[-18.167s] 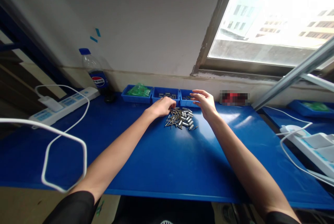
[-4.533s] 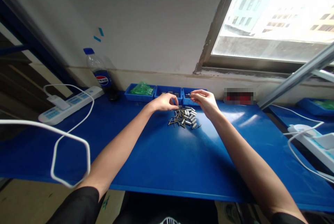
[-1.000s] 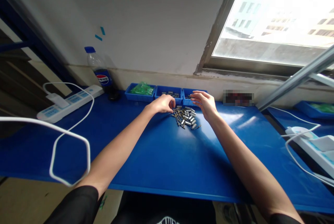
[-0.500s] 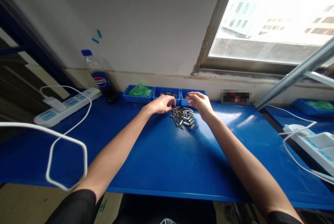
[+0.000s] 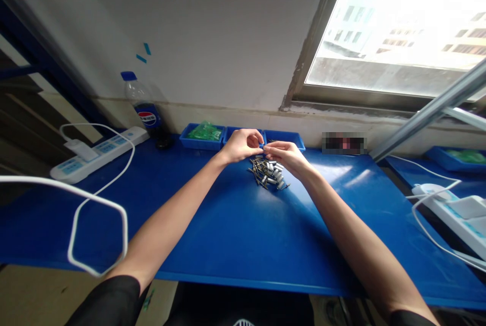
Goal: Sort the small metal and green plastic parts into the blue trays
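Note:
My left hand [image 5: 243, 144] and my right hand [image 5: 285, 155] meet fingertip to fingertip over a small pile on the blue table. Both are closed in a pinch around something small, too tiny and covered to make out. Below them lie short silver metal cylinders [image 5: 280, 176] on the pile's right side. Thin, brass-toned screw-like pins [image 5: 258, 168] are heaped on its left. Just behind my hands stand the middle blue bin [image 5: 229, 133], mostly hidden by my left hand, and the right blue bin [image 5: 290, 137], partly covered by my right hand.
A left blue bin [image 5: 186, 141] holds green plastic bags [image 5: 207, 131]. Left of it stands a cola bottle [image 5: 148, 113], then a white power strip [image 5: 100, 154] with a looping white cable [image 5: 125, 225]. A metal bar [image 5: 429, 108] slants across the right; another power strip [image 5: 451, 209] lies there.
My hands have come together above the pile, fingertips now meeting. My right hand moved left and its spread fingers closed; my left hand rose slightly to the right. The view shifted slightly.

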Motion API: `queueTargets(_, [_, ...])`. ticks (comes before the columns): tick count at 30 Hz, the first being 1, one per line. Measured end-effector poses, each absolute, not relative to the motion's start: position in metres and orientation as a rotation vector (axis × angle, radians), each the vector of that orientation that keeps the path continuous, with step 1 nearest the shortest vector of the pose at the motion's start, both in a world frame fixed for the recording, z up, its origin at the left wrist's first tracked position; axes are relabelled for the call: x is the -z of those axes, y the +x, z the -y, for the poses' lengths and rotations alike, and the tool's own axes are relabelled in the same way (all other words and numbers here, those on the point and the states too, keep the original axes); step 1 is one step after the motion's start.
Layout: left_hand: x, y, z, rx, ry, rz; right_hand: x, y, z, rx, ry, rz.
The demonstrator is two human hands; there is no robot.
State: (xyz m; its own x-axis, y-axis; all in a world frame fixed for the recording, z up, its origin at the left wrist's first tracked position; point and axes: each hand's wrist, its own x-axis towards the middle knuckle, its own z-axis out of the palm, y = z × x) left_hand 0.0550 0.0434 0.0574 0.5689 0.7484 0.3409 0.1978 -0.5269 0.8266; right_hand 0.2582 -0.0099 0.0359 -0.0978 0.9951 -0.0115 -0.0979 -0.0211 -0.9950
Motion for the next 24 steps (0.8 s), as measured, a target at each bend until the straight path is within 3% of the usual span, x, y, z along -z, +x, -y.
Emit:
queueTargets(6, [-0.054,0.052,-0.045,-0.796,2.187,-0.926,-0.035,0.261,0.006,-1.199,-1.170,1.167])
queueTargets(11, [-0.044,0.047,-0.048,-0.303,2.369,-0.927,-0.032,0.270,0.001,-0.844,-1.288,1.038])
queueTargets(24, [-0.038,0.047,-0.046,-0.205,2.420,-1.056,-0.031,0.265,0.001,-0.973,-1.277,1.093])
